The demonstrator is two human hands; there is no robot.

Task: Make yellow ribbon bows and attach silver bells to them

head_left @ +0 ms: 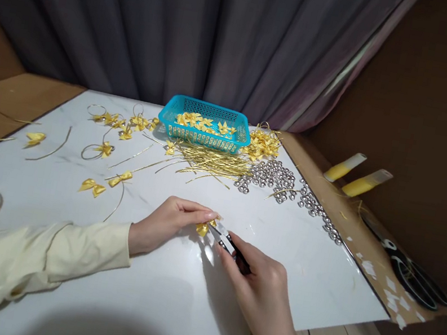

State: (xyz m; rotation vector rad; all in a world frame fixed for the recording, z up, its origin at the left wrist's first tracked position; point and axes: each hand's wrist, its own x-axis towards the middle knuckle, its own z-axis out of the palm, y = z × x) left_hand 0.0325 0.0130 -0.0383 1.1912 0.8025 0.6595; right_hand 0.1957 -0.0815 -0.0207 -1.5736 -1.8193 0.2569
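Note:
Near the middle of the white board, my left hand [169, 222] pinches a small yellow ribbon bow [203, 229] between thumb and fingers. My right hand [260, 279] is closed around a pair of small thread snips [229, 244] with dark handles. The snips' pointed blades reach the bow, right beside my left fingertips; whether they touch the ribbon I cannot tell. Other yellow bows [92, 187] lie to the left of my left hand. Beyond both hands sits a pile of gold cords [213, 163], with a spread of silver rings [273, 175] to its right.
A blue plastic basket [164, 113] holding yellow bows stands at the back, beside a heap of bows [265, 145]. Along the right edge are black-handled scissors [413, 276], two yellow-filled tubes [366, 183] and white scraps [368, 267]. A grey curtain [186, 30] hangs behind.

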